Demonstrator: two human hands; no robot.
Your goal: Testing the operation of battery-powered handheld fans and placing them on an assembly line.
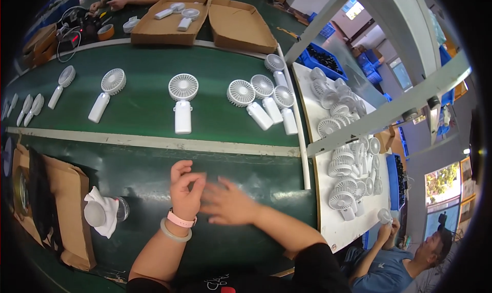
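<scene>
My left hand, with a pink band and a pale bangle at its wrist, is raised over the green bench. Its fingers are loosely bent and apart, with nothing visible in them. Close beside it, my right hand is smeared by motion; its fingers look stretched out and spread, and it appears to hold nothing. Whether the hands touch is unclear. Beyond them, on the green conveyor belt, a white handheld fan lies nearest. Another handheld fan is to its left, and a cluster of handheld fans to its right.
A pale rail separates bench and belt. Left are a cardboard box and a white cloth by a clear jar. Many fans crowd a white table at right, where a co-worker handles one. Cardboard trays stand beyond the belt.
</scene>
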